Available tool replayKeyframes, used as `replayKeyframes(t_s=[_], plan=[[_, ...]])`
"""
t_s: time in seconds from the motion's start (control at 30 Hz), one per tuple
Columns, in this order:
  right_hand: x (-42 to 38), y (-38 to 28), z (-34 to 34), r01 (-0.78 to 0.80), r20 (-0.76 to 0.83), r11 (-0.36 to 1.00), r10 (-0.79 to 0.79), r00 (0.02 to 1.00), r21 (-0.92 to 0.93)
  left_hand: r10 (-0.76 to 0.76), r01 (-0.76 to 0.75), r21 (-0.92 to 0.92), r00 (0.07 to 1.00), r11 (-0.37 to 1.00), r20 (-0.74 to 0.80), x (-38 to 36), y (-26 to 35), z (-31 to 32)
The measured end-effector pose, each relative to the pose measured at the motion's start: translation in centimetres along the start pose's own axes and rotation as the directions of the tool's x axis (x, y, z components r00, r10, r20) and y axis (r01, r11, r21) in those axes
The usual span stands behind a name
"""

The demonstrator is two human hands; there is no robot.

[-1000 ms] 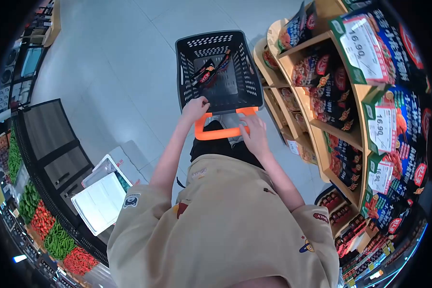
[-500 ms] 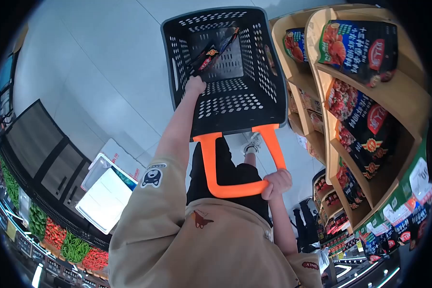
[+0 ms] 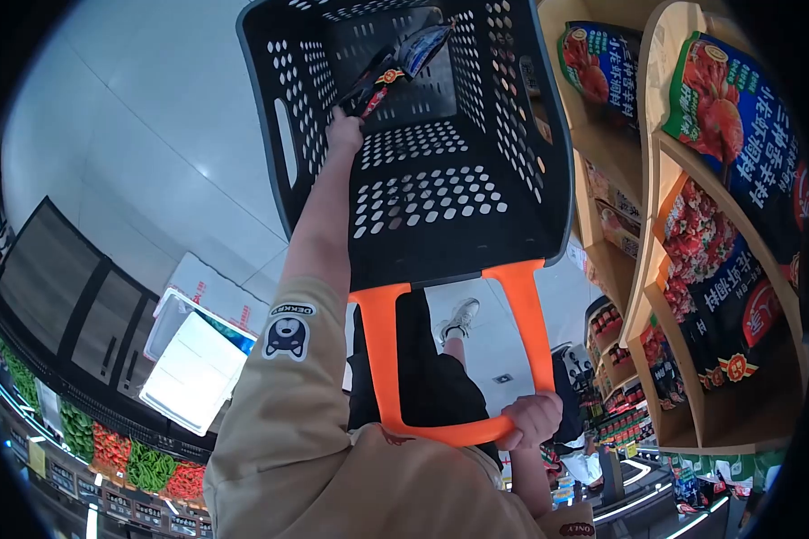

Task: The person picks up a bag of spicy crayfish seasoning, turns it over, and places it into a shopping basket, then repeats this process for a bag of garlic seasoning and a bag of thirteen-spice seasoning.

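Observation:
A black plastic basket with perforated walls fills the upper middle of the head view. Its orange handle extends down toward my body. My right hand is closed around the handle's lower right corner. Inside the basket, my left hand is closed on the near end of a black seasoning packet with red and gold print. Another dark packet lies deeper in the basket, beyond the held one. My left fingertips are partly hidden.
Wooden shelves with large seasoning bags stand close on the right. At left are a black produce stand with peppers and greens, and a white tray. A shoe shows on the tiled floor beneath the handle.
The basket appears larger, and the shelves have shifted in view. My left hand has moved slightly up and left with the packet. My right hand stays on the handle, lower in view.

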State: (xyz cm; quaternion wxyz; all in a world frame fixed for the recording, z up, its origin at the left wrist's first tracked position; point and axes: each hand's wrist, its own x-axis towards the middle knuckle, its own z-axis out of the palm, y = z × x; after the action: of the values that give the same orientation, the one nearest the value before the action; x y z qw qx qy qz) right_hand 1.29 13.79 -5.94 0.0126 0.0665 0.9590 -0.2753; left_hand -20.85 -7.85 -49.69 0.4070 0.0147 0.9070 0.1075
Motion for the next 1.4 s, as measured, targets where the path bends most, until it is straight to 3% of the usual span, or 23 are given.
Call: replayKeyframes(t_s=[0.07,0.23,0.33,0.43,0.57,0.7,0.77,0.8,0.87,0.9,0.93,1.0,1.03,1.13,1.17,1.2,1.23,1.27,1.3,1.33,1.37,1.4], plan=[[0.1,-0.1,0.0,-0.002,-0.006,1.000,0.002,1.000,-0.001,0.188,-0.184,0.078,0.981,0.980,-0.046,0.7,-0.7,1.7],[0.0,0.0,-0.2,0.006,-0.004,1.000,-0.006,1.000,0.006,0.291,-0.286,0.056,0.952,0.957,-0.101,-2.3,2.9,0.3],[0.3,0.0,0.1,0.057,-0.080,0.998,-0.055,0.995,0.031,0.285,-0.287,0.014,0.942,0.958,-0.178,-6.2,5.3,-2.2],[0.0,-0.1,0.4,0.090,-0.161,0.994,-0.078,0.984,0.068,0.351,-0.428,-0.094,0.832,0.899,-0.429,-10.8,6.5,-5.0],[0.0,-0.4,0.1,0.138,-0.246,0.987,-0.115,0.962,0.081,0.334,-0.484,-0.165,0.776,0.859,-0.534,-18.2,8.2,-10.3],[-0.4,-0.5,-0.2,0.155,-0.290,0.986,-0.130,0.948,0.065,0.366,-0.650,-0.234,0.647,0.723,-0.669,-26.6,11.2,-16.5],[-1.0,-0.4,-1.0,0.071,-0.079,0.996,-0.067,0.995,0.047,0.417,-0.725,-0.228,0.591,0.649,-0.690,-31.6,13.1,-19.4],[-1.2,-0.2,-1.9,0.087,-0.106,0.995,-0.082,0.991,0.047,0.424,-0.737,-0.204,0.567,0.644,-0.706,-34.1,14.1,-20.6],[-1.5,-0.5,-3.1,0.129,-0.132,0.921,-0.086,0.988,0.367,0.463,-0.824,-0.326,0.539,0.463,-0.704,-38.7,15.8,-23.3],[-2.0,0.8,-3.1,0.023,0.011,0.853,-0.034,0.999,0.522,0.497,-0.856,-0.329,0.503,0.399,-0.707,-40.6,16.5,-24.6],[-2.5,1.1,-4.0,0.040,-0.013,0.850,-0.039,0.999,0.526,0.515,-0.857,-0.409,0.515,0.313,-0.685,-42.3,17.2,-25.7],[-2.3,2.2,-6.0,-0.031,-0.101,0.805,0.113,0.988,0.592,0.544,-0.761,-0.647,0.558,0.035,-0.627,-46.2,18.9,-28.1],[-2.4,3.3,-7.1,-0.048,-0.047,0.801,0.095,0.994,0.596,0.598,-0.698,-0.714,0.547,-0.060,-0.586,-48.3,19.7,-29.4],[-2.8,5.3,-9.7,0.001,-0.093,0.747,0.081,0.992,0.665,0.711,-0.481,-0.824,0.464,-0.299,-0.528,-51.6,21.6,-31.8],[-2.7,5.9,-10.8,0.075,-0.124,0.735,0.011,0.992,0.674,0.722,-0.485,-0.820,0.444,-0.305,-0.531,-52.9,22.7,-32.3],[-3.4,4.9,-13.2,0.026,-0.073,0.683,0.041,0.996,0.730,0.736,-0.304,-0.849,0.426,-0.432,-0.527,-54.1,23.7,-32.6],[-4.0,4.3,-14.7,0.074,-0.110,0.632,0.018,0.994,0.771,0.748,-0.103,-0.843,0.412,-0.529,-0.520,-55.2,24.6,-32.6],[-4.6,4.1,-15.8,0.123,-0.148,0.578,-0.004,0.989,0.807,0.756,-0.099,-0.844,0.399,-0.527,-0.519,-56.0,25.6,-32.8],[-5.2,4.6,-16.7,0.122,-0.154,0.584,0.004,0.988,0.803,0.799,0.070,-0.839,0.358,-0.540,-0.484,-56.4,26.6,-32.8],[-5.7,5.4,-17.5,0.040,-0.017,0.500,-0.051,0.999,0.865,0.836,0.239,-0.814,0.311,-0.529,-0.452,-57.0,27.6,-32.7],[-6.2,6.0,-18.1,-0.053,0.112,0.416,-0.118,0.987,0.908,0.882,0.312,-0.826,0.212,-0.470,-0.422,-57.6,28.7,-32.8],[-6.9,6.0,-18.1,-0.054,0.108,0.419,-0.108,0.988,0.907,0.877,0.351,-0.805,0.236,-0.478,-0.417,-57.9,29.7,-32.6]])
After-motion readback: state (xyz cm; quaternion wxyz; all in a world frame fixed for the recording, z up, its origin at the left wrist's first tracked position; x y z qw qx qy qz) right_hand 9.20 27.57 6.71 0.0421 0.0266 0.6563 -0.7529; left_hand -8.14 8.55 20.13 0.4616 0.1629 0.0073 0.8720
